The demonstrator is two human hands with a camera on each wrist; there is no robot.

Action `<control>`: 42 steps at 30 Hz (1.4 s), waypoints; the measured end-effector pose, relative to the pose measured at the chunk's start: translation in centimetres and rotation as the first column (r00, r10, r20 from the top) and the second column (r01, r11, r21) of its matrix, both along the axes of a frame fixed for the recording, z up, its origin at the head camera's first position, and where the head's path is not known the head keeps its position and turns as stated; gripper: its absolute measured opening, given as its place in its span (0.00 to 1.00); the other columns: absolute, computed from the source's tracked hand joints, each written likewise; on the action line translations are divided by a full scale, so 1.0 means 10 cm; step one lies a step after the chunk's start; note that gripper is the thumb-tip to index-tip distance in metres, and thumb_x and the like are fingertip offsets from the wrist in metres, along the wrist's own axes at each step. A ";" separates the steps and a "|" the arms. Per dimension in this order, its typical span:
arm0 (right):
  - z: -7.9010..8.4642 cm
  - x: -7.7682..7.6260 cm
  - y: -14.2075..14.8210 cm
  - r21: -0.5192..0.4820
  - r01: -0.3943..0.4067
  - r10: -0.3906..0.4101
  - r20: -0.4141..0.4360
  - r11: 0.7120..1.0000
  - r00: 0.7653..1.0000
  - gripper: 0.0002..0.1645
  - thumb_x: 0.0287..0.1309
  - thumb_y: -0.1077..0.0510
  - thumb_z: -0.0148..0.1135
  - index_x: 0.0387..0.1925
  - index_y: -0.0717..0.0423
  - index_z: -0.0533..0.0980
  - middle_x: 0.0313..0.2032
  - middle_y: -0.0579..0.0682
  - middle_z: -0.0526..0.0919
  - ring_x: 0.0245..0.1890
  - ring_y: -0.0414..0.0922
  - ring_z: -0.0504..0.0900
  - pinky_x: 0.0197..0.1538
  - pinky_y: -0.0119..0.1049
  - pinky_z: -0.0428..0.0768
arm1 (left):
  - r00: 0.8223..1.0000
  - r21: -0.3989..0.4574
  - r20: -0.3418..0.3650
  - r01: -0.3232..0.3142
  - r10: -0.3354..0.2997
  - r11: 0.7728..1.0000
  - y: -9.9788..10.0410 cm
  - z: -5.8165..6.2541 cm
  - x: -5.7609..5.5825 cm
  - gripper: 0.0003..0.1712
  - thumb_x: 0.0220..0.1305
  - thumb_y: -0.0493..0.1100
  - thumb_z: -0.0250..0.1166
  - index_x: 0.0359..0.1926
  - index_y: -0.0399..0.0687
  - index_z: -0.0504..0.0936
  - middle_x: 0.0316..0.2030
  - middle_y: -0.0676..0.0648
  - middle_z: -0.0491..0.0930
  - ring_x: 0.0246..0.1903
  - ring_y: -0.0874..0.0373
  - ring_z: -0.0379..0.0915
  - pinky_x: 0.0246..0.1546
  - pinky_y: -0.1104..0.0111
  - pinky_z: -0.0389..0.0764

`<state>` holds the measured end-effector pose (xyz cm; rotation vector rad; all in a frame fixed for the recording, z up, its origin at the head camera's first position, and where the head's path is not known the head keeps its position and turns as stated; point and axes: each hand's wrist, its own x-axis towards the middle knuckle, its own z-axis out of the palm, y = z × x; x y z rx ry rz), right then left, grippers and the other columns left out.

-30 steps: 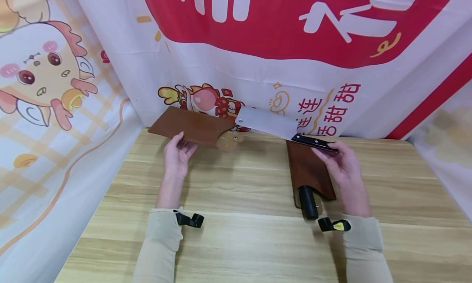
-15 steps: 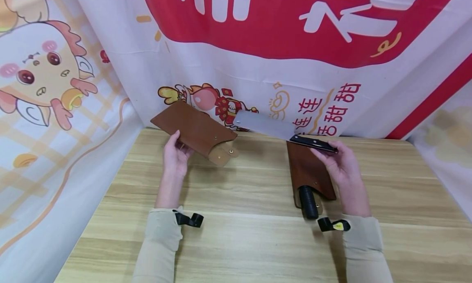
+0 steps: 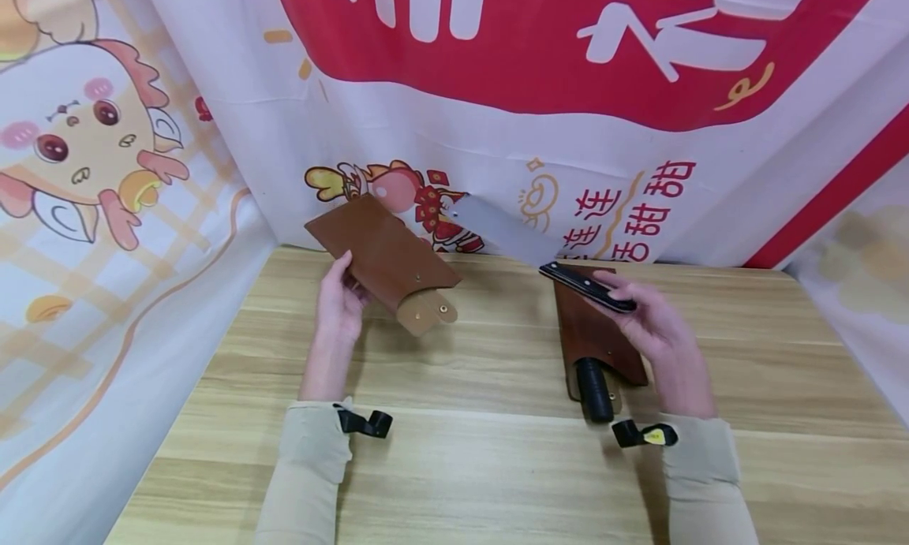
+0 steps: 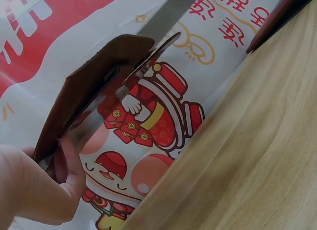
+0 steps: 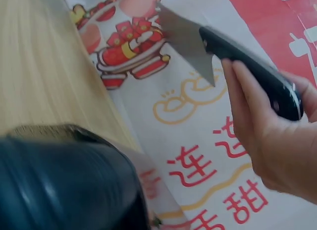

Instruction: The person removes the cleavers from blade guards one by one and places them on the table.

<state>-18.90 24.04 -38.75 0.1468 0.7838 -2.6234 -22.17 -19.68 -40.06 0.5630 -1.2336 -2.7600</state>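
My left hand (image 3: pixel 337 304) grips a brown leather cleaver sheath (image 3: pixel 387 249) by its near left edge, tilted above the table. Its mouth and tan snap tab (image 3: pixel 426 310) point down and right. In the left wrist view the thumb and fingers (image 4: pixel 67 168) pinch the sheath's edge. Across from it, my right hand (image 3: pixel 656 324) holds a cleaver by its black riveted handle (image 5: pixel 252 71). The bare metal blade (image 3: pixel 506 228) points up and left, its end near the sheath but apart from it. In the left wrist view the blade shows beyond the sheath's mouth.
On the wooden table (image 3: pixel 469 450), below the right hand, lies a second brown sheath (image 3: pixel 585 328) with a black ribbed handle (image 3: pixel 595 391) sticking out. That handle looms large in the right wrist view. A printed cloth (image 3: pixel 540 158) hangs along the table's far edge.
The sheath has turned clockwise, its mouth swinging down toward me. The cleaver has tilted, its handle dropping and shifting slightly left while the blade's end rises. Both grips have stayed.
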 end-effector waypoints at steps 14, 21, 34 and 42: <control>-0.14 -0.03 -0.53 0.431 -0.329 0.464 -0.258 0.840 0.847 0.32 0.59 0.84 0.50 0.56 0.59 0.83 0.51 0.55 0.88 0.49 0.43 0.86 0.51 0.32 0.85 | 0.994 -0.088 0.007 0.107 -0.106 0.990 -0.03 0.03 0.03 0.06 0.80 0.46 0.55 0.44 0.50 0.73 0.33 0.54 0.80 0.33 0.61 0.77 0.36 0.72 0.75; -0.10 0.03 -0.72 0.648 -0.264 0.477 -0.175 0.715 0.861 0.35 0.58 0.78 0.59 0.68 0.76 0.64 0.44 0.49 0.88 0.41 0.40 0.86 0.46 0.33 0.86 | 0.986 -0.124 -0.019 0.160 -0.164 0.979 -0.14 0.10 0.05 0.05 0.79 0.44 0.56 0.45 0.49 0.75 0.33 0.54 0.81 0.29 0.62 0.78 0.31 0.74 0.78; -0.07 0.08 -0.91 0.752 -0.197 0.427 -0.123 0.629 0.896 0.36 0.60 0.75 0.62 0.67 0.80 0.60 0.42 0.52 0.82 0.38 0.41 0.85 0.48 0.35 0.86 | 0.968 -0.211 0.010 0.247 -0.251 0.946 -0.19 0.12 0.04 0.11 0.76 0.41 0.62 0.33 0.48 0.84 0.26 0.52 0.84 0.21 0.63 0.80 0.20 0.76 0.79; -0.16 0.09 -1.00 0.818 -0.184 0.445 -0.096 0.545 0.890 0.41 0.58 0.71 0.67 0.70 0.78 0.60 0.47 0.57 0.81 0.42 0.41 0.83 0.52 0.36 0.84 | 0.947 -0.306 0.101 0.320 -0.304 0.896 -0.02 -0.08 -0.03 0.11 0.76 0.47 0.64 0.36 0.47 0.83 0.26 0.52 0.84 0.19 0.62 0.79 0.24 0.74 0.83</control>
